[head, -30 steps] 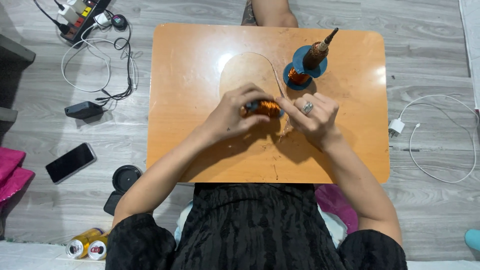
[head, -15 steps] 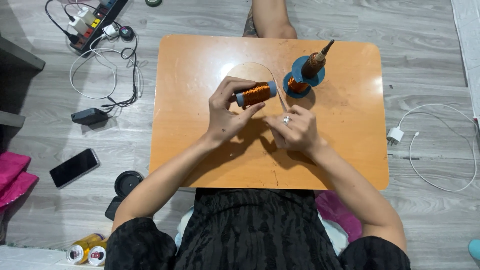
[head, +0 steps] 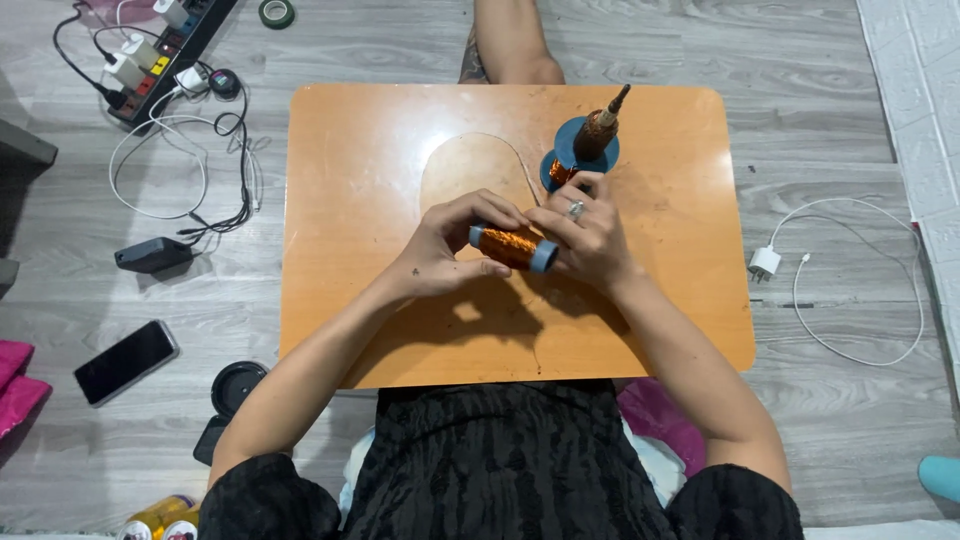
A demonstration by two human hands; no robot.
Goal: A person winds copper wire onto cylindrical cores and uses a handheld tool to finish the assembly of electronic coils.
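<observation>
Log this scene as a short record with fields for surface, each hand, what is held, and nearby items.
surface: low orange table on a grey plank floor
left hand: left hand grips the spool's left end
right hand: right hand, ring on one finger, grips the right end
held: copper wire spool with blue ends, lying sideways
nearby: blue stand with an upright wound piece, behind the hands

Home floor workspace, likely living room or bedroom. Grey wood-look plank floor (head: 840, 90); person sits on it at low orange table (head: 380, 330), legs under tabletop. Household clutter around: power strip (head: 170, 45) crowded with chargers, tangled white cable (head: 165, 165), black power adapter (head: 152, 254), phone (head: 126, 362) lying flat, white charger with cord (head: 767, 264). Pink fabric (head: 20, 385) at left edge, perhaps cushion, mostly cut off. Two drink cans (head: 160, 518) near knee. White textured wall panel (head: 915, 120) at right.
</observation>
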